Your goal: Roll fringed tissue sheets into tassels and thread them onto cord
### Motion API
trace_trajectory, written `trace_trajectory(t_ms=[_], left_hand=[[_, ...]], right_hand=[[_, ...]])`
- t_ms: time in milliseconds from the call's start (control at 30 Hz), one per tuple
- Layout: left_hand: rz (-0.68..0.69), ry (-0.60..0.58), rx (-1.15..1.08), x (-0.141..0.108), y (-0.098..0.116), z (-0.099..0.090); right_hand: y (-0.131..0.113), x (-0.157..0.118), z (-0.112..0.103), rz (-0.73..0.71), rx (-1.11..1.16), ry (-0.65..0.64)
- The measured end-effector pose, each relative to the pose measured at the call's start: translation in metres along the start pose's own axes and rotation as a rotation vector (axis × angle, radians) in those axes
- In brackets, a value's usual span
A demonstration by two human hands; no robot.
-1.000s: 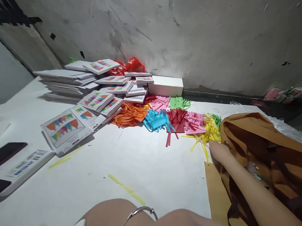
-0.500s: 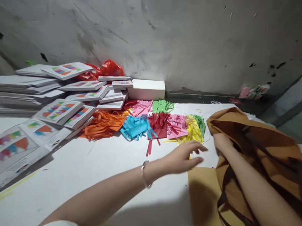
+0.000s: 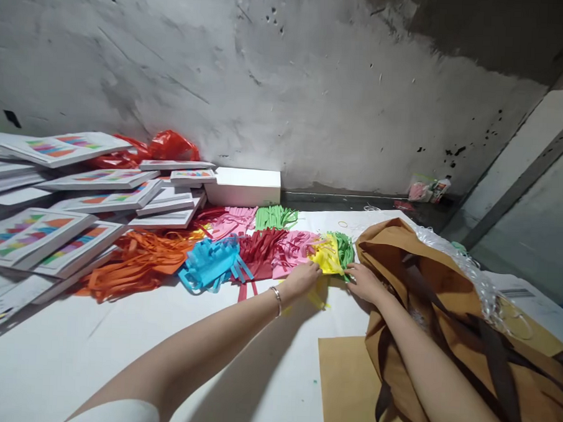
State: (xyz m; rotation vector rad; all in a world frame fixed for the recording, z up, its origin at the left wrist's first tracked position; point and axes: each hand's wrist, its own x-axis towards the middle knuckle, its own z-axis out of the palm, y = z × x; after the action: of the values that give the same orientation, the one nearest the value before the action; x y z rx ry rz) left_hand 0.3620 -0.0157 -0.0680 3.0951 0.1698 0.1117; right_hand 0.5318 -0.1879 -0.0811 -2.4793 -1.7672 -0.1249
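On the white table lies a row of fringed strip bundles. My left hand (image 3: 304, 279) has its fingers closed at the lower edge of the yellow fringed bundle (image 3: 327, 255). Just to its right, my right hand (image 3: 363, 282) reaches to the green fringed bundle (image 3: 344, 250), fingertips at its edge and fingers slightly apart. Pink (image 3: 293, 252), dark red (image 3: 260, 252), blue (image 3: 209, 264) and orange (image 3: 144, 261) bundles continue leftward. Under my right forearm a brown fabric bag (image 3: 440, 317) with dark straps lies gaping.
Stacked white boxes with printed bunting pictures (image 3: 42, 238) fill the left side. Behind are a red plastic bag (image 3: 172, 146), a white box (image 3: 248, 186) and another green bundle (image 3: 276, 217). Brown sheet (image 3: 348, 382) lies at front; white string (image 3: 448, 249) lies beyond the bag. A grey wall (image 3: 291, 93) stands behind.
My right hand has left the brown bag and moved to the green bundle. My left hand has come down onto the yellow bundle's edge. The view has shifted right.
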Motion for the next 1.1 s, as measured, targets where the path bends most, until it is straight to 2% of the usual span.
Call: trace_trajectory(t_ms=[133,267,400,600,700,800,933,1033,1100], left_hand=[[-0.013,0.034,0.037,-0.011,-0.019,-0.001],[-0.031,0.039,0.042,-0.022,-0.022,0.003],[-0.099,0.057,0.014,-0.025,-0.021,0.007],[-0.253,0.097,-0.078,-0.018,-0.020,0.006],[-0.293,0.101,-0.112,-0.019,-0.022,0.005],[-0.305,0.106,-0.134,-0.021,-0.025,0.005],[-0.283,0.118,-0.179,-0.023,-0.026,0.007],[-0.243,0.152,-0.243,-0.024,-0.015,0.009],[-0.201,0.193,-0.301,-0.026,0.000,0.008]], right_hand=[[-0.014,0.004,0.005,-0.031,-0.056,-0.063],[-0.004,0.002,-0.001,0.048,-0.141,-0.118],[0.001,-0.005,-0.009,0.108,-0.185,-0.104],[-0.040,0.016,0.010,0.054,-0.149,-0.080],[-0.046,0.024,0.016,0.059,-0.125,-0.077],[-0.032,0.018,0.008,0.089,-0.096,-0.039],[0.001,-0.013,-0.018,0.161,-0.051,0.071],[0.015,-0.042,-0.033,0.191,0.014,0.163],[0.016,-0.057,-0.036,0.183,0.070,0.213]])
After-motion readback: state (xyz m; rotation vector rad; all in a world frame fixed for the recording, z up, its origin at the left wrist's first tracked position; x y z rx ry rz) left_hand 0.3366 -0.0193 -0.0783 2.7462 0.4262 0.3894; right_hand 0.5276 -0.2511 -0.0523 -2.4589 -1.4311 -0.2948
